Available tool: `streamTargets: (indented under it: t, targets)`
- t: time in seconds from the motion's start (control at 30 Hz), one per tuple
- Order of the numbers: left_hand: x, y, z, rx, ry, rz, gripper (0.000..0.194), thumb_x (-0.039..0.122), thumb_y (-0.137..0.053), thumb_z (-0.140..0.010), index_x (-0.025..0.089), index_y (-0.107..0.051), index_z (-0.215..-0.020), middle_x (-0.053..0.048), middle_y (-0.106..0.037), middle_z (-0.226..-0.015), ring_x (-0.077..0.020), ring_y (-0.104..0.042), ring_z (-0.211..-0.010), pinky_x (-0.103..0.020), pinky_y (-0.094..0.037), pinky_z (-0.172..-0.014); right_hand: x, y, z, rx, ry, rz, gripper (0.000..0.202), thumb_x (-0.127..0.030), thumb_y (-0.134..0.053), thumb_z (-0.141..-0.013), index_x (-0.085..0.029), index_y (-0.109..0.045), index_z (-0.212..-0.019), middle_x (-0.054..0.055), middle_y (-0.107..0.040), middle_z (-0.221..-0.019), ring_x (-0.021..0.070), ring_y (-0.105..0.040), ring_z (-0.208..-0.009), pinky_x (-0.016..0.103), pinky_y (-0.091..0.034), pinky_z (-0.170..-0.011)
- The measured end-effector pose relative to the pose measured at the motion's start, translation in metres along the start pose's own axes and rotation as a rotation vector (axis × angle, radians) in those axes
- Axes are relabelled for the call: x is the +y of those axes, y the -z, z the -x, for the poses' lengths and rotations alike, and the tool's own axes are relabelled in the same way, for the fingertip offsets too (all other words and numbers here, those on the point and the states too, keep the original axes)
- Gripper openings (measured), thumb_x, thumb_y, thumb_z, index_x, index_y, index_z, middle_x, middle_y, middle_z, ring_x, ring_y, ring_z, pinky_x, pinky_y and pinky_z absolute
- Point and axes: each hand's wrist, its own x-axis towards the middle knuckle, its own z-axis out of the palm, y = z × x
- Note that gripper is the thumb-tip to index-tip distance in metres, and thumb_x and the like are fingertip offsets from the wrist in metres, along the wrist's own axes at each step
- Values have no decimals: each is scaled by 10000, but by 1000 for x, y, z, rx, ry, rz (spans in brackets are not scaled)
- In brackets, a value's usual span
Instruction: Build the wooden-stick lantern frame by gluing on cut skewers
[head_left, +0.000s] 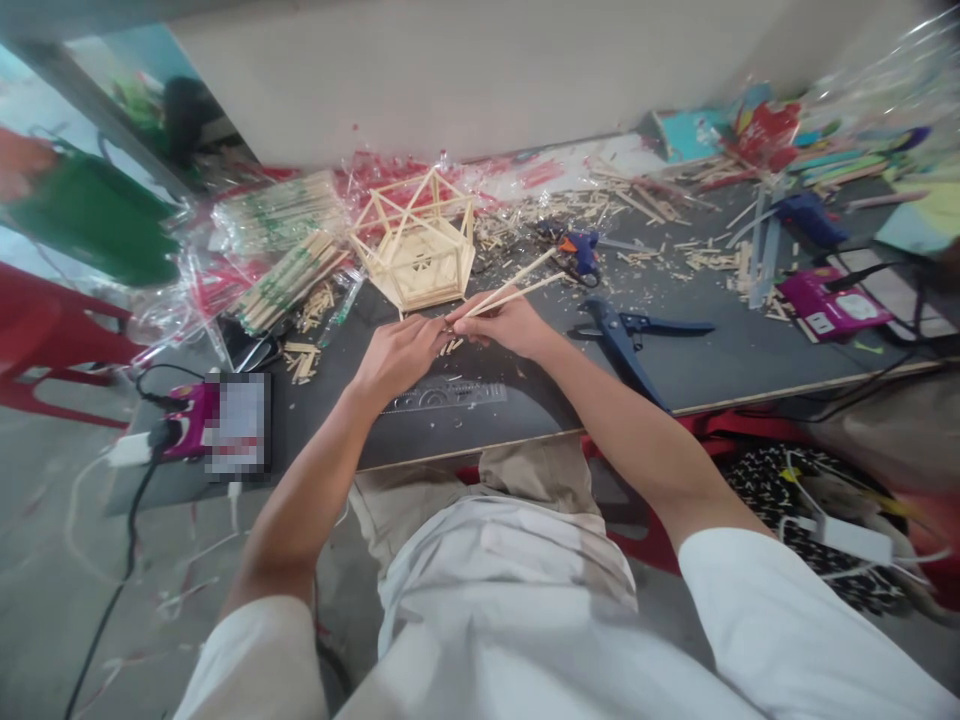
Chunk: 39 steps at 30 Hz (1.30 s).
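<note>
Head view: two thin wooden sticks (517,292) are pinched between thumb and fingers of the right hand (504,325), their free ends fanned out up and to the right. Left hand (405,352) is set palm down with fingers bent, its fingertips brought up against the right's; whether anything is gripped there can't be told, contact area is hidden. Open-frame wooden stick model (431,268) is seated on the dark tabletop (750,350) just beyond both hands, slightly toward the left one. Clear plastic ruler (450,395) is laid flat just nearer the body than the hands. Blue hand cutter (619,345) is laid right of the right hand, beside the forearm; blue glue gun (581,255) is placed beyond it, near the stick ends. Stick bundle (289,285) with green-printed wrap is placed beyond and left of the left hand, short cut pieces (302,362) scattered between. Purple power strip (836,300) is placed well right of the right hand; a second purple unit (193,420) is sited well left of the left hand.
</note>
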Motion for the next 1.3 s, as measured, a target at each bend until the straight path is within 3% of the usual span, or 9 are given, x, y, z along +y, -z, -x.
streamTargets:
  t: [0.17, 0.4, 0.57, 0.67, 0.77, 0.97, 1.2, 1.3]
  targets:
    - [-5, -2, 3, -22, 81, 60, 424, 375, -313, -1132, 190, -691, -1181, -72, -788, -912, -179, -736, -839, -272, -514, -747, 3, 2, -2, 54, 5, 7, 402, -520, -900, -723, -184, -774, -904, -24, -642, -605, 95, -522, -524, 265, -413, -457]
    - [-29, 9, 11, 12, 312, 178, 345, 315, -377, -1089, 212, -644, -1282, -57, -800, -997, -192, -755, -931, -288, -543, -804, 6, 12, -10, 249, 71, -9, 608, -782, -833, -688, -211, -679, -830, -27, -616, -650, 75, -484, -474, 264, -358, -416]
    - [-42, 20, 14, 90, 456, 241, 298, 350, -343, -1099, 217, -609, -1113, -40, -756, -932, -160, -701, -774, -285, -510, -777, 10, 22, -12, 415, 129, 150, 696, -947, -575, -788, -251, -592, -796, -40, -488, -582, 106, -468, -493, 285, -379, -460]
    - [-42, 25, 13, 56, 471, 215, 272, 314, -358, -1072, 223, -611, -1028, -39, -724, -887, -168, -657, -749, -300, -489, -776, 11, 25, -10, 470, 191, 301, 729, -952, -427, -862, -247, -586, -765, -14, -487, -603, 128, -505, -559, 295, -402, -523]
    - [-40, 26, 13, -28, 460, 195, 264, 285, -373, -1036, 220, -622, -979, -46, -720, -890, -187, -651, -775, -316, -476, -779, 10, 26, -8, 456, 226, 387, 750, -940, -371, -894, -237, -584, -739, -5, -504, -605, 132, -512, -570, 304, -409, -570]
    - [-37, 27, 11, -163, 513, 61, 288, 307, -380, -1017, 209, -647, -976, -77, -711, -858, -237, -662, -792, -350, -467, -745, 8, 24, -6, 301, 235, 550, 788, -916, -330, -931, -212, -650, -782, -21, -486, -579, 120, -435, -528, 313, -379, -604]
    - [-43, 17, 13, -238, 435, 39, 371, 330, -401, -1027, 193, -734, -1118, -117, -762, -1087, -269, -700, -995, -369, -522, -844, 6, 29, -4, 299, 239, 662, 855, -883, -260, -974, -189, -760, -989, -12, -482, -614, 134, -458, -568, 308, -361, -629]
    - [-47, 8, 16, -221, 378, 19, 362, 305, -449, -1003, 172, -753, -1149, -132, -756, -1103, -293, -699, -1043, -408, -541, -919, 7, 33, -3, 231, 204, 714, 841, -877, -291, -974, -199, -785, -932, -22, -425, -564, 135, -412, -549, 308, -329, -613]
